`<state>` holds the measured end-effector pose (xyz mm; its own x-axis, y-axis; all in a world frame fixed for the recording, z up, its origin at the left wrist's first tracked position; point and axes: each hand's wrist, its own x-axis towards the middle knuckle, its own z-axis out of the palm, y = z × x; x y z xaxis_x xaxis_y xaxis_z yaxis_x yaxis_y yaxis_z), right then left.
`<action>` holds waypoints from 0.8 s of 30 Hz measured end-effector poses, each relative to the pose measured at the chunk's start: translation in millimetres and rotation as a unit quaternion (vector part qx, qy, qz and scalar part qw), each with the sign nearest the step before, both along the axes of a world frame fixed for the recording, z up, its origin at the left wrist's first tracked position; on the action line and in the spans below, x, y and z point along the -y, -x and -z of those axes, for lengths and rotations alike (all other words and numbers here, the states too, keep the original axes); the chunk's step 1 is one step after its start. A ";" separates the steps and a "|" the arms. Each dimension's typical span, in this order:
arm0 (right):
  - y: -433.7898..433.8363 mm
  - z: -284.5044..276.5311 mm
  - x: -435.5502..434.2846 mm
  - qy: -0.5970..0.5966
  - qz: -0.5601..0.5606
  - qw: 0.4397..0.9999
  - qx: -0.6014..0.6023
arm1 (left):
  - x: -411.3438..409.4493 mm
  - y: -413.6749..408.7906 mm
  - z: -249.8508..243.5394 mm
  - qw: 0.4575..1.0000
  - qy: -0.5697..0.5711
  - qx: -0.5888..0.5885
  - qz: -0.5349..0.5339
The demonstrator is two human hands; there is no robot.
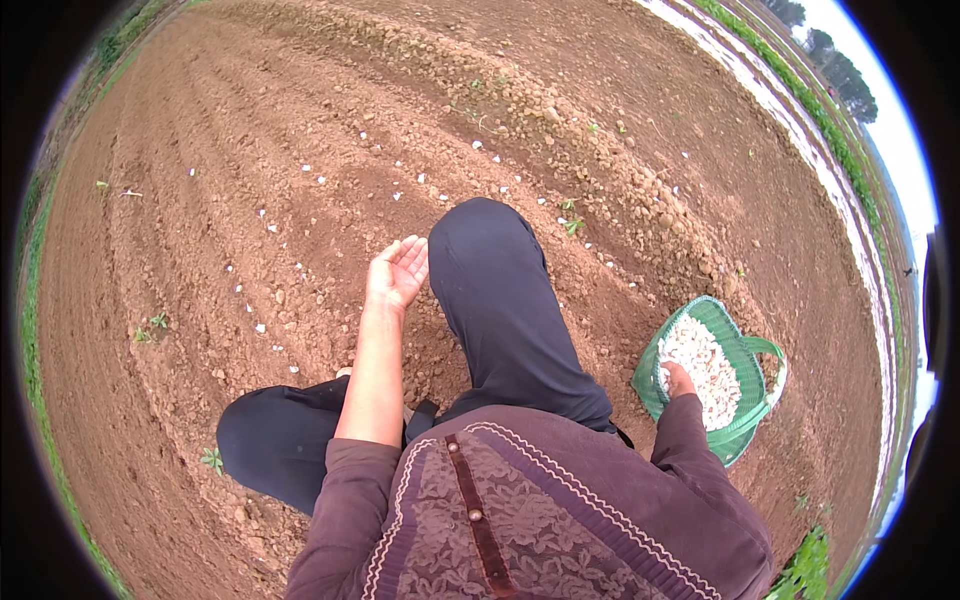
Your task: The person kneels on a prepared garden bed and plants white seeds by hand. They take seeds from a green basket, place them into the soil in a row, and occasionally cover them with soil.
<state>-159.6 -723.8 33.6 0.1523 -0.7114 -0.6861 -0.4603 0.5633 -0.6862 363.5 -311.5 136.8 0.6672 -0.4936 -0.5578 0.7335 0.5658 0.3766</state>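
My left hand (400,271) is held palm up beside my raised knee (487,255), with nothing visible in it. Below it lies loose brown soil. On my right stands a green woven basket (649,375) with looped handles. White pieces that look like garlic cloves (709,360) fill much of it. My right hand (679,381) reaches over the near side into these pieces; its fingers are partly buried, so their grip is hidden.
Small white pieces (260,328) lie in rough lines across the tilled soil (172,255). A cloddy ridge (555,120) runs beyond my knee. Small green weeds (574,226) grow here and there. Farther right stretches a pale strip (780,112), perhaps plastic sheeting.
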 end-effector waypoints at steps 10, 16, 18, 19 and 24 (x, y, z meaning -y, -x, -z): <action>-17.9 -122.6 24.8 -0.155 0.209 0.909 0.326 | -1.8 -9.8 -29.3 0.993 0.075 -0.017 -0.090; -226.5 -322.6 -6.4 -0.132 -0.128 0.872 0.454 | 1.0 -23.9 -65.0 0.960 0.215 0.047 -0.173; -302.0 -378.1 -54.0 -0.138 -0.223 0.840 0.474 | 3.9 -20.9 -92.9 0.948 0.223 0.089 -0.208; -338.9 -392.3 -78.3 -0.122 -0.281 0.823 0.478 | -0.2 -19.6 -106.7 0.939 0.234 0.107 -0.230; -488.9 -404.6 -241.2 -0.125 -0.402 0.783 0.458 | -12.9 -14.2 -159.2 0.892 0.270 0.172 -0.319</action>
<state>329.3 -482.6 438.2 0.9915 0.0068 -0.1300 -0.1150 0.5128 -0.8508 377.7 -298.6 296.0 0.9944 -0.0869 -0.0606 0.0907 0.9939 0.0630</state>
